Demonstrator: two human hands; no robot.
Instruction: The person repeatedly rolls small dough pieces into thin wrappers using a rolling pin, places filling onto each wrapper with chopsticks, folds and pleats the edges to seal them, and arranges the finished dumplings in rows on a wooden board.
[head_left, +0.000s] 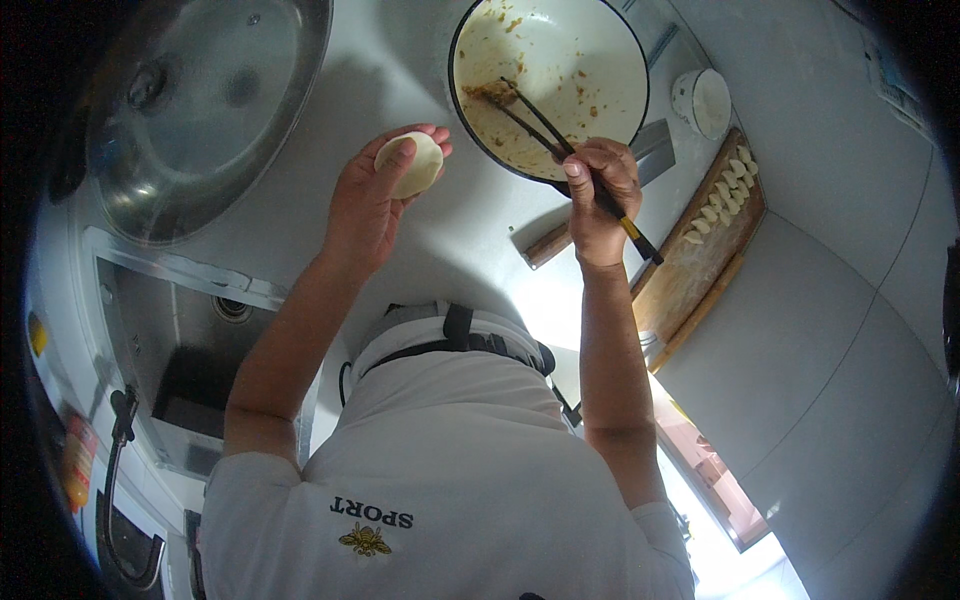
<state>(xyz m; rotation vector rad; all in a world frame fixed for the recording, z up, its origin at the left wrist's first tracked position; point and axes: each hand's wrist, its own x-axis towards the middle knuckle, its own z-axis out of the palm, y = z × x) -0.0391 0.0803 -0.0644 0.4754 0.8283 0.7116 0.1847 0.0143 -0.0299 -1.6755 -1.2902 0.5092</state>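
Observation:
My left hand (375, 187) holds a round dough wrapper (412, 166), the thumb on top and the fingers beneath. In my right hand (606, 199) is a pair of dark chopsticks (544, 124), their tips down inside a white, dark-rimmed bowl (585, 45). A small clump of brown filling (487, 91) lies at the tips, and smears and bits of it cling to the bowl's wall. Partly hidden by my right hand, a cleaver (655, 156) rests on the counter beside the bowl; its wooden handle (547, 246) points towards me.
Several shaped dumplings (724, 193) sit on a wooden board (679, 289) along the right wall. Behind it stands a small cup (709, 103) with white contents. A large pan with a glass lid (217, 97) is at left, above a steel sink (195, 330) and faucet (112, 480).

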